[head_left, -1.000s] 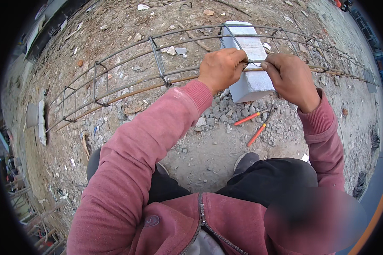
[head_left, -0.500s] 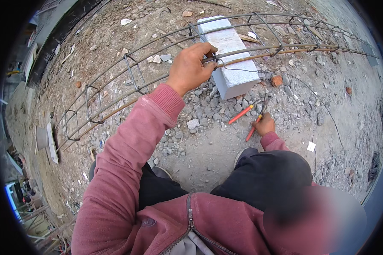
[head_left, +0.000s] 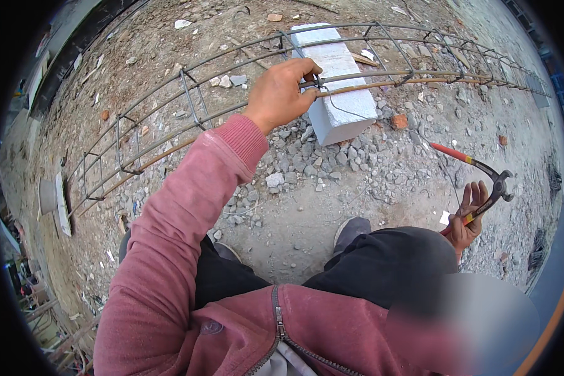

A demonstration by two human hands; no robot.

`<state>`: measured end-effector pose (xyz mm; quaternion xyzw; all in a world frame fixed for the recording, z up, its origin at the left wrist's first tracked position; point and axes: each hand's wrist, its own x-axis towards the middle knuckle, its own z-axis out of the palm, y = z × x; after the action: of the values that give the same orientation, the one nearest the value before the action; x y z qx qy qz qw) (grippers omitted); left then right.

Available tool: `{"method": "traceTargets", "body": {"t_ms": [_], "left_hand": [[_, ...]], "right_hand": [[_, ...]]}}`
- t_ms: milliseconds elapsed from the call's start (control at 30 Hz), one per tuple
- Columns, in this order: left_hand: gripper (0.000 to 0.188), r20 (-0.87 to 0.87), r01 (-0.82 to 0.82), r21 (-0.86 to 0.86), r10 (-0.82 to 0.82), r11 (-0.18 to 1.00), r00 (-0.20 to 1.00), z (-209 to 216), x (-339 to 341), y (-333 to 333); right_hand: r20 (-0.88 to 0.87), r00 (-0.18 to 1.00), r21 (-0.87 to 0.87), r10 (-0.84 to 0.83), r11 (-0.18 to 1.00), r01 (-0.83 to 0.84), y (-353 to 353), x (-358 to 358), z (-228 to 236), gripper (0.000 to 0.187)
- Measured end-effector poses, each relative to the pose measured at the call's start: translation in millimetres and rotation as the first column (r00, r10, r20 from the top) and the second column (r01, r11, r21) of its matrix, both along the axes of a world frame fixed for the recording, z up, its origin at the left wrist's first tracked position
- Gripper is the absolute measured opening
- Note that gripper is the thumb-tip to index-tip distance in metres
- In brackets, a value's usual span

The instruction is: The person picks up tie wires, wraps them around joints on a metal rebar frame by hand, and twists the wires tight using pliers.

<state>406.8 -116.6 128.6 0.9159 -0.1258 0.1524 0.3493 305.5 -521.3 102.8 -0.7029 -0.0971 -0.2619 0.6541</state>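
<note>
A long rebar cage (head_left: 360,88) of thin bars and square stirrups arches across the view. My left hand (head_left: 281,91) grips it, thumb and fingers closed round a lower bar beside a stirrup joint. From this joint a thin tie wire (head_left: 349,111) trails over a white block (head_left: 329,59), which sits under the cage. Off to the right, my right hand (head_left: 471,216) holds pincers (head_left: 501,178) by one red and yellow handle. Their handles are spread wide and the jaws point right, away from the cage.
Grey gravel (head_left: 301,156) lies around the block's near end, with a piece of red brick (head_left: 399,121) to its right. At the far left a grey bucket-like object (head_left: 47,197) stands by a pale board (head_left: 63,203). My shoe (head_left: 352,233) rests on the dirt.
My right hand has swung the pincers right and toward me, away from the gravel near the block, and turned them so the jaws point right. My left hand keeps its grip on the cage.
</note>
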Motion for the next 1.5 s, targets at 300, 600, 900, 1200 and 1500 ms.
{"method": "traceTargets", "body": {"t_ms": [300,600,900,1200,1500], "left_hand": [[0.048,0.114,-0.111,0.099,0.100,0.989,0.989,0.7,-11.5,-4.9],[0.073,0.098,-0.197,0.084,0.189,0.977,0.977,-2.7,-14.7,-6.9],[0.081,0.017,-0.155,-0.064,0.157,0.986,0.987,-4.0,-17.1,0.3],[0.082,0.009,-0.129,-0.111,0.131,0.985,0.991,-6.3,-15.9,0.8],[0.065,-0.170,-0.022,-0.079,0.009,0.997,0.985,11.4,-12.0,12.5]], "right_hand": [[-0.154,0.988,-0.113,-0.004,0.993,-0.013,-10.5,83.5,150.5,0.020],[0.311,0.903,-0.817,0.297,-0.402,0.414,148.7,121.6,143.2,0.034],[0.348,0.870,-0.646,0.348,-0.584,0.492,204.5,115.1,133.8,0.033],[0.272,0.935,-0.633,0.229,-0.689,0.353,210.8,105.6,130.4,0.042],[0.100,0.849,-0.767,0.519,-0.503,0.398,217.3,128.5,161.0,0.005]]}}
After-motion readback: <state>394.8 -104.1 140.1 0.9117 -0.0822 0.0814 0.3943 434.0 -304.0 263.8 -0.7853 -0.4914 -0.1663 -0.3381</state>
